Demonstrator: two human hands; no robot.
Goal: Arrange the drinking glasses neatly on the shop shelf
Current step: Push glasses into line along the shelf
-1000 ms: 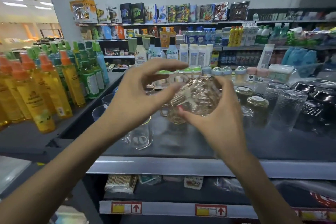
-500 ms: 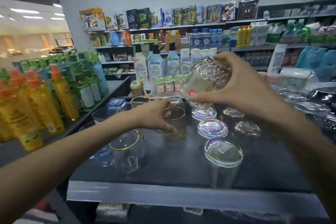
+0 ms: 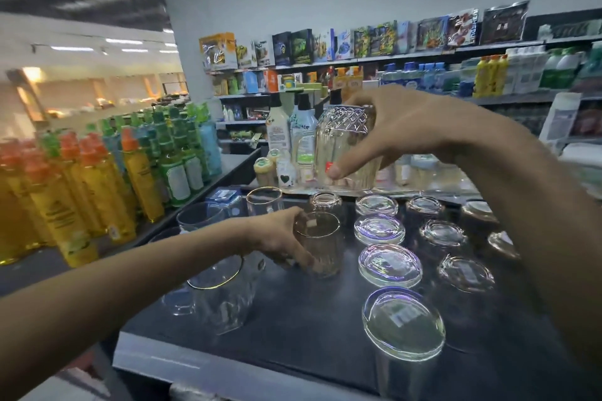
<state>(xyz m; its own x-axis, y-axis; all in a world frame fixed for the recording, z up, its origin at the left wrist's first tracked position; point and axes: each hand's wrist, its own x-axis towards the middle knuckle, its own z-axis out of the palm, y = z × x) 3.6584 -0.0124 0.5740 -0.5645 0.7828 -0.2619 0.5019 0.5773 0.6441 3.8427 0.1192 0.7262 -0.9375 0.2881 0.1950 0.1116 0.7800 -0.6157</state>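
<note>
Drinking glasses [image 3: 389, 265] stand mostly upside down in rows on the dark shelf [image 3: 303, 322], to the right of a ribbed tumbler [image 3: 321, 247]. Left hand [image 3: 277, 238] has its fingers curled round that tumbler, which sits upright on the shelf. Right hand [image 3: 407, 127] grips a diamond-cut glass [image 3: 345, 146] in the air, above and behind the tumbler. The risk, as I judge it: lowering the raised glass could knock it against the tumbler's rim or the small upturned glass [image 3: 325, 202] just behind the tumbler, chipping one. Smooth glass held by thumb and fingertips may also slip.
</note>
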